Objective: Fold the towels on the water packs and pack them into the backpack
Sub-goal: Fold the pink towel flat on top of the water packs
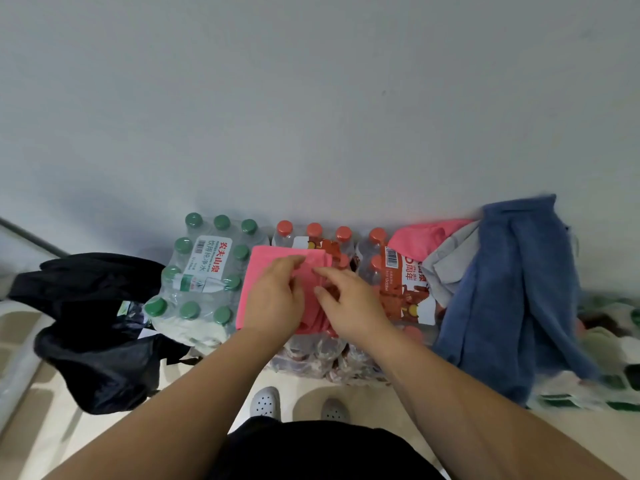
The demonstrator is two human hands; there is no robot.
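Note:
A pink towel (258, 271), partly folded, lies on the red-capped water pack (313, 237). My left hand (273, 299) rests on its middle, with thumb and fingers pinching a fold near the top. My right hand (349, 306) lies on the towel's right side, fingers bent and gripping its layered edge. To the right, a second pink towel (422, 237), a grey towel (446, 268) and a large blue towel (512, 289) are heaped over another red-capped pack (391, 271). The black backpack (93, 327) slumps on the floor at left.
A green-capped water pack (201, 278) stands between the backpack and the pink towel. More green-wrapped packs (609, 355) lie at far right under the blue towel. A plain wall rises right behind the packs. My feet in grey clogs (265, 403) stand on the beige floor.

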